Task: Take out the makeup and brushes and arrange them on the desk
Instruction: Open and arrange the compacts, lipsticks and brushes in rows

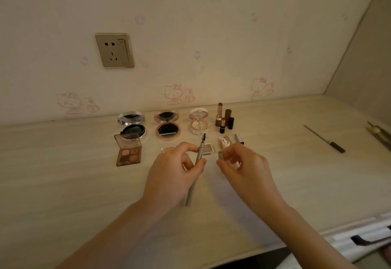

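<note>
Two things were held in front of the middle compact point(167, 128): my left hand point(173, 171) pinched a pencil point(191, 190), brush end up, and my right hand point(247, 169) pinched a small cap point(221, 155).

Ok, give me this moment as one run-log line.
left hand: holds brow pencil, brush end up | right hand: pinches small cap | desk: open compacts, eyeshadow palette, lipsticks laid out

Compacts point(167, 128) in a row (by the wall point(211, 36)), lipsticks point(224, 118) at their right, palette point(128, 152) before the leftmost
</note>
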A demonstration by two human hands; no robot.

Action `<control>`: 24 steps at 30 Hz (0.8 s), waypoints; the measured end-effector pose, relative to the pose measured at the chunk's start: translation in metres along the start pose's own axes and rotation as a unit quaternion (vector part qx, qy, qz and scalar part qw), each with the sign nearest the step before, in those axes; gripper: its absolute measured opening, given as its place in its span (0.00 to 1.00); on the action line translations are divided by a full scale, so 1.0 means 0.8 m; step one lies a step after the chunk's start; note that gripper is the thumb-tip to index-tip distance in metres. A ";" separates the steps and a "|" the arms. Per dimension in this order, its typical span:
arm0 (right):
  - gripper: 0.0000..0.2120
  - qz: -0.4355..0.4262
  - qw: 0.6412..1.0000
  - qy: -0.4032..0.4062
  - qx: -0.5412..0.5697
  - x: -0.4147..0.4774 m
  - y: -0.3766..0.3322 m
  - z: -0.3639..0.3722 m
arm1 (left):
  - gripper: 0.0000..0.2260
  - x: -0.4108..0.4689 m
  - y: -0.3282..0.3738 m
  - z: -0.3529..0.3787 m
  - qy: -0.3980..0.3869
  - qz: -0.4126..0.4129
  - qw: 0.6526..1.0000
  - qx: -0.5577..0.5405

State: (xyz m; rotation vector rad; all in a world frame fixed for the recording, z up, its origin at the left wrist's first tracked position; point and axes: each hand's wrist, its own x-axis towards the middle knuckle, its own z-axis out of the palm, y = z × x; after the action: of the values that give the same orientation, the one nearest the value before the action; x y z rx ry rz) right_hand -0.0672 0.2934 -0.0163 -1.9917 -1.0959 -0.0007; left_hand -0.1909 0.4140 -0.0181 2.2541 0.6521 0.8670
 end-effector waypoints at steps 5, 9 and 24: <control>0.04 0.015 1.000 0.014 0.009 0.001 0.026 -0.021 | 0.06 0.012 0.015 0.028 -0.062 -0.018 0.998 0.017; 0.04 0.034 0.999 0.023 0.000 0.004 0.050 -0.042 | 0.10 0.026 0.036 0.054 -0.091 -0.036 0.995 0.011; 0.12 0.073 0.990 0.012 -0.123 0.030 0.139 -0.087 | 0.10 0.099 0.098 0.166 -0.125 -0.020 0.978 0.163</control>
State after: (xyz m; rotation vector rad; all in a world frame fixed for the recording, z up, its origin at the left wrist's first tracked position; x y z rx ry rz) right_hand 0.0507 0.2341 -0.0368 -2.2834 -0.9696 -0.0850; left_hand -0.0262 0.3609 -0.0089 2.5760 0.7635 0.4687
